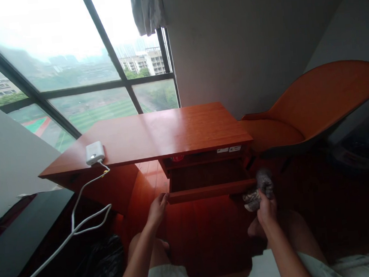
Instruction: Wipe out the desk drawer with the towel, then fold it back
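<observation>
A wooden drawer (208,191) stands pulled out of the reddish-brown desk (171,131), and its dark inside shows no contents. My left hand (157,209) is at the left front corner of the drawer, fingers closed on its edge. Bunched up in my right hand (267,209) is a grey patterned cloth (263,185), just off the drawer's right front corner. The fingers are closed around the cloth; part of it hangs toward the left. Whether the cloth touches the drawer I cannot tell.
A white power bank (94,152) with a white cable lies on the desk's left end. Above the drawer, an open shelf holds a red item (177,158) and white cards (229,149). An orange chair (298,111) stands right. A black plastic bag (102,266) lies lower left.
</observation>
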Tool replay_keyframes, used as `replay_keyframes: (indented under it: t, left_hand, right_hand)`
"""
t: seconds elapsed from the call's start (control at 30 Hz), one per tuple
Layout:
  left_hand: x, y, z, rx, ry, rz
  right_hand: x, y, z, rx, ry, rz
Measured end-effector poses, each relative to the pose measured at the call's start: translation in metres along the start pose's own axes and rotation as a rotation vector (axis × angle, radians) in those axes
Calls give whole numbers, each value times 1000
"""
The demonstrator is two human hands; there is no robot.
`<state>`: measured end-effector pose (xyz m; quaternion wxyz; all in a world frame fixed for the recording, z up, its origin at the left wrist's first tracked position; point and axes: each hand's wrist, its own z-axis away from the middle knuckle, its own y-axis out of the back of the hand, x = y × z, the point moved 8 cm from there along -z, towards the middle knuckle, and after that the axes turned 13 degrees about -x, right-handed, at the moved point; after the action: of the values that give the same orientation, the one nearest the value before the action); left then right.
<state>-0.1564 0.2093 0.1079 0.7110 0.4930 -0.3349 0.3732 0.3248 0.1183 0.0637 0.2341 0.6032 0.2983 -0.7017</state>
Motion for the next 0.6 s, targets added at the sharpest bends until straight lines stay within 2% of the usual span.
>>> replay_keyframes:
  t: [0.07, 0.17, 0.2, 0.27, 0.37, 0.5, 0.6]
  left_hand:
    - [-1, 0, 0, -3, 6, 30]
    - [-5, 0, -2, 10, 19, 91]
    - [-6, -1, -2, 16, 23, 116]
    - [-9, -3, -2, 30, 31, 171]
    - [-13, -6, 0, 58, 45, 264]
    - [-21, -8, 10, 88, 72, 425]
    - [-33, -3, 19, 143, 108, 554]
  right_hand:
    - [-28, -13, 0, -109, 145, 223]
    - [-69, -56, 15, -373, 472, 692]
    - [-74, -73, 25, -459, 552, 838]
    - [-76, -106, 50, -602, 620, 1049]
    - [-67, -159, 103, -817, 623, 1130]
    - [-56, -236, 190, -1153, 686, 1024]
    - [-52, -275, 235, -1294, 724, 963]
